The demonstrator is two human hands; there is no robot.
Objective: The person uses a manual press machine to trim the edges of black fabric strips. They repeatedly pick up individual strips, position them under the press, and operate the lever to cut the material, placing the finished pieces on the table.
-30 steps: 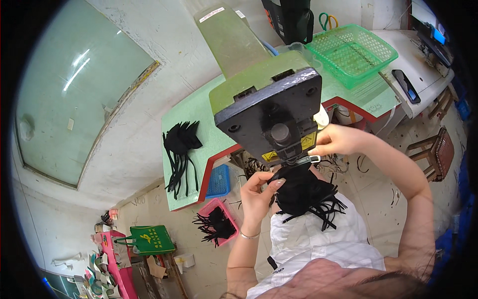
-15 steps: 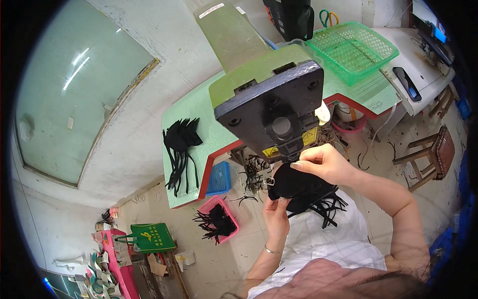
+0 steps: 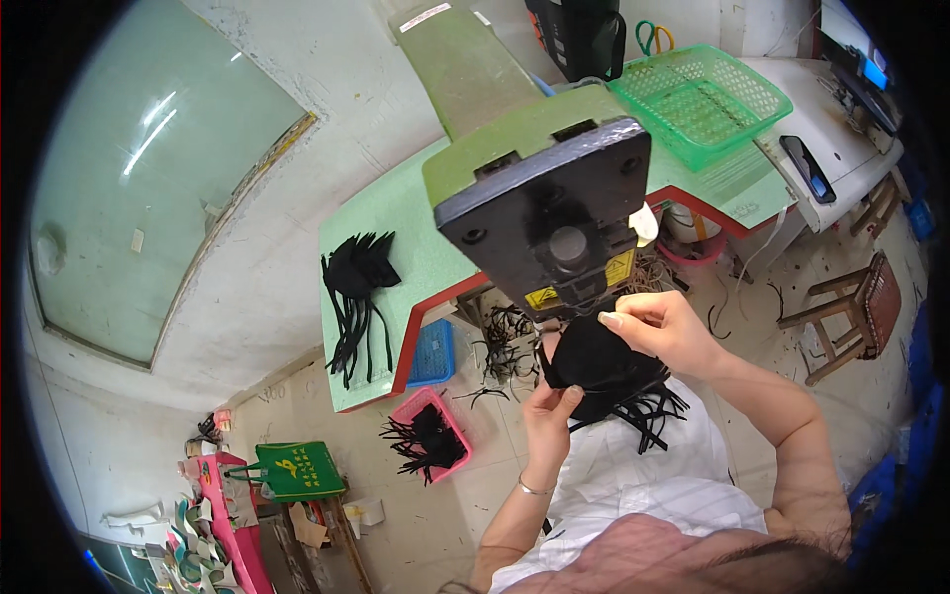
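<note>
A black fabric piece (image 3: pixel 600 358) is held up between my two hands below the head of a green and black machine (image 3: pixel 569 247). My left hand (image 3: pixel 550 421) pinches its lower left edge between thumb and fingers. At its upper right edge, my right hand (image 3: pixel 661 332) closes thumb and fingertips on the piece, right beneath the machine head. Thin black straps (image 3: pixel 648 416) hang from more black material under it, over my white garment. The machine head hides whatever the piece's top edge meets.
Black strapped pieces (image 3: pixel 358 269) lie on the green worktable (image 3: pixel 435 218), with more in a pink basket (image 3: pixel 457 460) on the floor. A blue basket (image 3: pixel 432 356) sits under the table. A green basket (image 3: pixel 732 79) and a phone (image 3: pixel 807 168) rest at far right, near a wooden stool (image 3: pixel 866 307).
My right hand has moved slightly right and down along the piece. My left hand has shifted a little, and the small metal buckle seen beside it before no longer shows clearly.
</note>
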